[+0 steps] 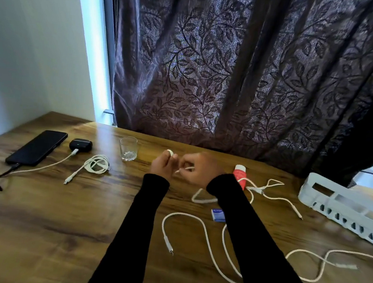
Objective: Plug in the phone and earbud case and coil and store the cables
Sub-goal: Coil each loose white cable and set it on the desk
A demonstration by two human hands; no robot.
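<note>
Wooden desk [61,220]: both hands, left hand [163,165] and right hand [198,168], seemingly grip a white cable [184,169].

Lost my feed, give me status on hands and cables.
Both hands, left hand and right hand, pinching white cable. Phone, earbud case plugged. Loose cables uncoiled; basket waiting.

Both hands blur around a white cable [184,168]; the basket [342,207] is cut off at the right edge.
</note>
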